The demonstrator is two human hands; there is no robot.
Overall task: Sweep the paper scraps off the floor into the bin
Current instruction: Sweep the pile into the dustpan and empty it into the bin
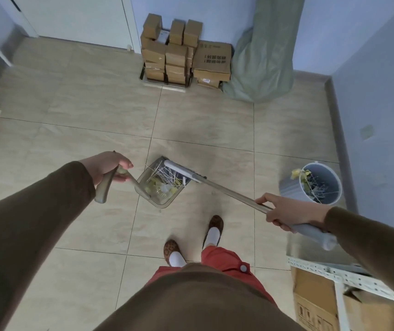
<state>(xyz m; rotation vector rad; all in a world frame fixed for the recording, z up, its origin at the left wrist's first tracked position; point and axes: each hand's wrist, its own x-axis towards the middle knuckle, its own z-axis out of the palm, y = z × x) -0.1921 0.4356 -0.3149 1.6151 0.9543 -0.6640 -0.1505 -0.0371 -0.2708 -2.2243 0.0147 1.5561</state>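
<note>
Left hand [109, 167] grips dustpan [161, 185] handle, right hand [284, 212] grips broom [217, 186] shaft. Scraps [161, 183] light, flyaway; keep pan level. Bin [316, 183] at 3 o'clock.

I saw pale blue walls [370, 68] around a beige tiled floor [72, 130], stacked brown cardboard boxes [179, 53] beside a slumped grey-green sack [265, 60].
</note>
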